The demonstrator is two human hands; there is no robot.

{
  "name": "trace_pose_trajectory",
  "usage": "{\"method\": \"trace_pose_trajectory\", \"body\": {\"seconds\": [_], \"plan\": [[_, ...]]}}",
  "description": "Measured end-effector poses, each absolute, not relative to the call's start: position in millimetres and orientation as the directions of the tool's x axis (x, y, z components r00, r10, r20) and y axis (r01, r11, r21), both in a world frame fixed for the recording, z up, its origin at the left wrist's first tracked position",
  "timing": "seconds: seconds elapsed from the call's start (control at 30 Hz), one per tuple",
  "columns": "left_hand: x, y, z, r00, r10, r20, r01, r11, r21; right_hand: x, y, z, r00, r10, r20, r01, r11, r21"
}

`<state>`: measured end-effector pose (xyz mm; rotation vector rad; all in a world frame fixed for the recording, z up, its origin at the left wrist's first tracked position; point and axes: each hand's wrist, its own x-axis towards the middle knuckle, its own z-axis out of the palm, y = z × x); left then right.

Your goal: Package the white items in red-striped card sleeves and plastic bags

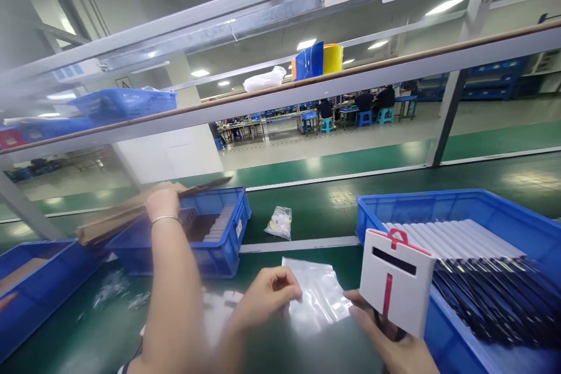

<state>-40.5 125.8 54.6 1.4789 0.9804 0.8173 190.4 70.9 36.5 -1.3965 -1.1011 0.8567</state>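
My left hand [272, 292] is closed in a pinch on the edge of a clear plastic bag [318, 295] that lies flat on the green table. My right hand [385, 336] holds a white card box [397, 280] upright by its lower edge; the box has a red handle print, a black slot and a red stripe. The box stands just right of the bag, in front of the right blue bin [438, 201]. Another person's bare arm with a thin bracelet [166, 219] reaches from the lower left to the middle blue bin [228, 245].
The right bin holds rows of long white and black items. Brown cardboard sheets [127, 213] lie across the middle bin. A small filled bag [279, 223] sits behind. A third blue bin [26, 304] is at far left. A shelf rail [307, 93] with crates runs overhead.
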Motion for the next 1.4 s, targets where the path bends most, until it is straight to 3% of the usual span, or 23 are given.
{"method": "trace_pose_trajectory", "body": {"seconds": [0.23,0.33,0.5,0.63,0.8,1.0,1.13,1.3,1.4], "plan": [[-51,83,49,0.413,0.892,-0.183,0.263,0.075,0.962,163,54,54,-0.007,1.0,-0.016,0.123,-0.015,-0.992],[-54,78,47,0.4,0.897,-0.185,0.289,0.068,0.955,158,46,54,-0.028,0.999,-0.038,0.154,-0.034,-0.987],[-53,76,38,0.379,0.909,-0.172,0.283,0.063,0.957,157,43,48,0.014,0.978,-0.206,0.259,-0.203,-0.945],[-53,75,36,0.368,0.916,-0.16,0.27,0.06,0.961,155,41,52,0.019,0.981,-0.191,0.206,-0.19,-0.96],[-54,76,42,0.39,0.91,-0.141,0.261,0.038,0.965,153,41,59,-0.129,0.986,-0.102,0.172,-0.079,-0.982],[-48,74,41,0.324,0.938,-0.123,0.268,0.034,0.963,146,46,44,0.044,0.995,-0.085,0.285,-0.094,-0.954],[-45,72,34,0.253,0.965,-0.074,0.32,-0.012,0.947,148,47,43,0.042,0.999,-0.013,0.302,-0.025,-0.953],[-45,70,33,0.288,0.954,-0.087,0.327,-0.012,0.945,159,46,53,-0.126,0.983,-0.137,0.181,-0.112,-0.977],[-44,69,39,0.329,0.94,-0.093,0.295,-0.009,0.956,163,47,54,-0.18,0.974,-0.138,0.164,-0.108,-0.981]]}}
